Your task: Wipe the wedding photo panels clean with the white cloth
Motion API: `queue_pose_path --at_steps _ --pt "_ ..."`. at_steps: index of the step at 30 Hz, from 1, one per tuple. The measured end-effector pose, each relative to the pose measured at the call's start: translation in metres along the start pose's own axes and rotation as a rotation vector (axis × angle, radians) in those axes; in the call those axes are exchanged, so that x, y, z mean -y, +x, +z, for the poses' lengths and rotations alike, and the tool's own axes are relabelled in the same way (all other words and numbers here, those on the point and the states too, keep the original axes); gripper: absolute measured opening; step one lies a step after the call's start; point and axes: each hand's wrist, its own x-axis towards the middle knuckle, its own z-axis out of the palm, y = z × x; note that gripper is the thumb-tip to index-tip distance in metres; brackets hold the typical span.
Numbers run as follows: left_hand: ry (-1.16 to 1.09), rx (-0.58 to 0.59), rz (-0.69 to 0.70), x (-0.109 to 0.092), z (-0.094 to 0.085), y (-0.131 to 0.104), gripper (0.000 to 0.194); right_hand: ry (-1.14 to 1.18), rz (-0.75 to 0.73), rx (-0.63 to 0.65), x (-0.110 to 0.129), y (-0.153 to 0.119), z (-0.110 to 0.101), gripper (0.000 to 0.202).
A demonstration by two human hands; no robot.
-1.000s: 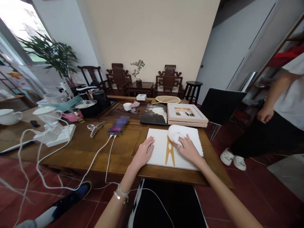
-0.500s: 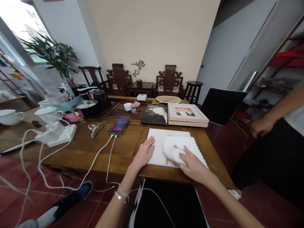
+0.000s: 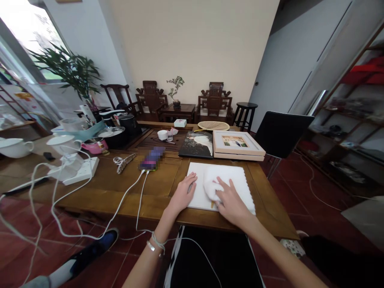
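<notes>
A white flat board (image 3: pixel 198 188) lies near the table's front edge, with a small tan mark showing beside the cloth. My left hand (image 3: pixel 183 193) rests on the board's left edge, fingers stretched out, holding nothing. Over the board's right part spreads a white cloth (image 3: pixel 238 180) with a scalloped edge, bunched at its left end. My right hand (image 3: pixel 232 202) presses on the cloth, with some fingers closed on the bunched part and others extended. Most of the board's right side is hidden beneath cloth and hand.
Behind the board lie a dark photo panel (image 3: pixel 196 145) and a pale picture frame (image 3: pixel 237 146). Left of it are a phone (image 3: pixel 152 158) with white cables, a hair clip (image 3: pixel 124 163) and a power strip (image 3: pixel 82 173). A black chair (image 3: pixel 283 134) stands right of the table.
My right hand has moved left with the cloth, which lies flatter on the board. My left hand stays in place. The person standing at the right has mostly moved out of view.
</notes>
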Motion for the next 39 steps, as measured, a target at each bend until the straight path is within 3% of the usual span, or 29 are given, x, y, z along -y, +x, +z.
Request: queue_pose_path --at_steps 4,7,10,14,19,24,29,34,39 --pt "-0.003 -0.007 0.006 -0.001 0.000 0.000 0.032 0.062 -0.068 0.057 0.025 -0.038 -0.006 0.024" --pt "-0.003 0.001 -0.003 -0.002 -0.001 0.001 0.032 0.102 -0.087 0.073 0.022 -0.043 -0.012 0.023" --pt "-0.003 0.007 -0.009 -0.003 -0.001 0.000 0.033 0.101 -0.059 0.050 0.002 -0.025 -0.013 0.025" --pt "-0.018 0.007 -0.004 -0.002 -0.001 0.000 0.033 0.065 0.027 -0.007 -0.020 0.020 -0.007 0.030" --pt "-0.071 -0.007 -0.051 -0.004 -0.003 0.001 0.038 -0.040 0.081 -0.003 -0.009 0.053 0.006 0.032" --pt "-0.254 -0.120 -0.095 -0.011 -0.010 0.001 0.043 -0.053 -0.114 0.048 0.024 0.030 0.008 0.028" --pt "-0.217 -0.132 -0.075 -0.013 -0.010 0.000 0.044 0.139 -0.317 0.197 0.040 -0.009 -0.011 0.027" --pt "-0.081 -0.038 -0.053 -0.007 -0.004 0.000 0.042 0.100 -0.177 0.180 0.019 -0.012 -0.030 0.018" --pt "-0.009 0.003 -0.024 -0.003 -0.002 0.001 0.038 0.031 0.017 0.031 -0.017 0.029 -0.028 0.026"
